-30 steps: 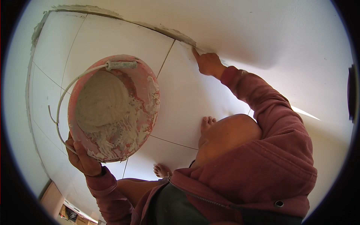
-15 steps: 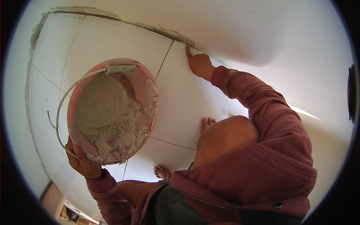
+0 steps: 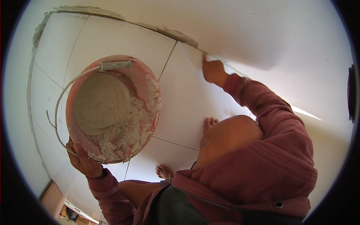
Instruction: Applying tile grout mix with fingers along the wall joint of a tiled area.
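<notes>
My left hand (image 3: 84, 160) grips the rim of a pink bucket (image 3: 150, 90) at the left, its inside smeared with grey mortar (image 3: 101, 103) that fills the bottom. The bucket's wire handle (image 3: 56, 116), with a crusted grip, arcs over its left side. My right hand (image 3: 214, 70) is by the grey-smeared joint (image 3: 180, 36) where the white tiled floor (image 3: 176, 93) meets the white wall (image 3: 273, 33); its forefinger points toward that seam. The hand is blurred, so whether it touches the joint or holds anything I cannot tell.
Grey mortar also lines the left wall's (image 3: 20, 112) foot. My bare feet (image 3: 164, 171) and bent knee (image 3: 234, 135) are below and right of the bucket. At the lower left a pinkish panel (image 3: 52, 202) and small clutter (image 3: 75, 217) show. A dark object (image 3: 351, 93) sits at the right rim.
My right hand shifted a little left along the seam, then back right and down, and is now blurred. The bucket, still in my left hand, has moved only slightly.
</notes>
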`<move>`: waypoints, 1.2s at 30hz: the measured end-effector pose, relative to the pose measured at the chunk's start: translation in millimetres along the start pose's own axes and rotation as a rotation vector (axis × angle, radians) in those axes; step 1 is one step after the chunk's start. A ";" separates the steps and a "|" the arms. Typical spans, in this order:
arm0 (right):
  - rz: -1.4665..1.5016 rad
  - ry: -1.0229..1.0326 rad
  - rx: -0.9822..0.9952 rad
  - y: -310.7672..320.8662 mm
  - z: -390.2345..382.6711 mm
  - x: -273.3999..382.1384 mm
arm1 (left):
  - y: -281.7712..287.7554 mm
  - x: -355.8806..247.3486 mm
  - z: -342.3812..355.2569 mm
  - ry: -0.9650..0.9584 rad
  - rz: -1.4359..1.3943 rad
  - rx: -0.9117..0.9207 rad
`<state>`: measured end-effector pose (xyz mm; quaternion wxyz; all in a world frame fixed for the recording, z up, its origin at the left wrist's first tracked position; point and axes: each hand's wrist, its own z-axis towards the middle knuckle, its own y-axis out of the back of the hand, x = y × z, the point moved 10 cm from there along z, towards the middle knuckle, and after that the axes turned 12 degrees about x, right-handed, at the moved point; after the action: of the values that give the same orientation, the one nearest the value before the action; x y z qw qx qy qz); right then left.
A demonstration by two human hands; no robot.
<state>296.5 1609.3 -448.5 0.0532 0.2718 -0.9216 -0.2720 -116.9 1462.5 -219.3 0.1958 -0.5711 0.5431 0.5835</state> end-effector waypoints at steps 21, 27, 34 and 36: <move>0.490 0.891 -0.374 6.4 -143.4 205.3 | -3.7 36.2 -62.0 -0.100 -0.040 -0.007; 0.627 1.067 0.118 60.6 -100.0 312.0 | -0.3 19.3 -37.3 -0.134 -0.245 0.000; 1.005 1.487 0.458 52.1 -111.0 390.9 | 8.4 27.1 -26.8 -0.067 -0.204 0.023; 1.012 1.564 0.307 49.8 -111.5 394.2 | 8.2 31.7 -28.7 -0.060 -0.192 0.043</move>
<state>-33.3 1382.8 -347.3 0.7319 -0.0512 -0.6585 0.1672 -119.4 1422.8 -236.9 0.2794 -0.5984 0.4923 0.5670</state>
